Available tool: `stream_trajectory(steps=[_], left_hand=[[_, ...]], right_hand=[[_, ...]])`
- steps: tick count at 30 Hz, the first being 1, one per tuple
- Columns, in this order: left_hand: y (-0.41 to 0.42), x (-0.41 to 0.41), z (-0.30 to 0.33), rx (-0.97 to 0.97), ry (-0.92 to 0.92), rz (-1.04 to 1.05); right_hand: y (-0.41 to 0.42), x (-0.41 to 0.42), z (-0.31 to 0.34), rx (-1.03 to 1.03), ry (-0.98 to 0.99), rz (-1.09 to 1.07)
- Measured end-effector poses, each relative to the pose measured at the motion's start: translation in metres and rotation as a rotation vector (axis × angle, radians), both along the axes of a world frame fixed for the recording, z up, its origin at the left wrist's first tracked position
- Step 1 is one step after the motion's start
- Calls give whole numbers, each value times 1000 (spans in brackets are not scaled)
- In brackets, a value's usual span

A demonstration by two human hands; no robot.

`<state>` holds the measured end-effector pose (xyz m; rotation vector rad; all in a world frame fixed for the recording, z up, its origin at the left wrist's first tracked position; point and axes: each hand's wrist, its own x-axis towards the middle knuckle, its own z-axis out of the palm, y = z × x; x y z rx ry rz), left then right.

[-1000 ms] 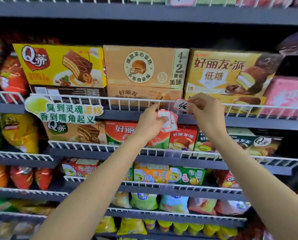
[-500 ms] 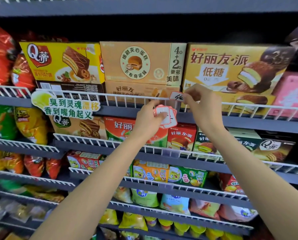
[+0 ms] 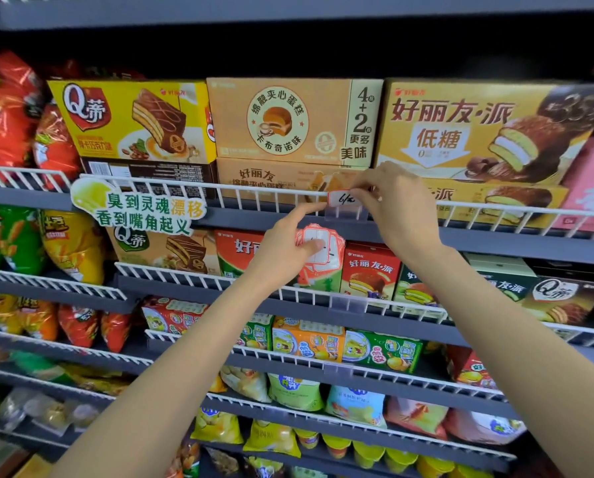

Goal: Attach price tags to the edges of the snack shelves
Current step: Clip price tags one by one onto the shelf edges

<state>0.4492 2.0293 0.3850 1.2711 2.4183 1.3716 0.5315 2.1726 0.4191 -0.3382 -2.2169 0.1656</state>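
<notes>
A small red-edged white price tag (image 3: 343, 199) with handwriting sits at the top of a clear plastic holder (image 3: 344, 212) clipped on the white wire rail (image 3: 254, 191) of the upper snack shelf. My right hand (image 3: 397, 210) pinches the tag's right end. My left hand (image 3: 287, 248) holds a small stack of red-edged tags (image 3: 321, 248) under its thumb, and its forefinger reaches up to the tag's left end. The shelf's grey edge (image 3: 495, 241) runs just below the holder.
Cake boxes stand behind the rail. A green and yellow promo sign (image 3: 140, 210) hangs on the rail to the left. Clear holders (image 3: 347, 302) sit on the lower shelf rails. Chip bags fill the left shelves; cups and bags line the bottom rows.
My right hand has carried the tag down from above the rail into the clear holder. My left forefinger has stretched up to the tag's left end. The view has shifted slightly.
</notes>
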Motion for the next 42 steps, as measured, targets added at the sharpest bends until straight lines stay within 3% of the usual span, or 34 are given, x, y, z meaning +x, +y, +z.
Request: stream_trajectory(steps=[12,23,33,39,42], left_hand=[[-3,-9,0,-43,51,-35],[-2,-8,4,-45,47,-40],[6,-4,8,-66,32,-40],[6,3,10,39,21,64],[7,7,4,116,-60,82]], right_hand=[[-6,3,-21,311,-45,-130],[-10,2,-24,298,-156,-237],[-10,10,-24,345,-147,-209],[-7,12,-33,288,-163,-151],[-9,18,-40,48,-133,-18]])
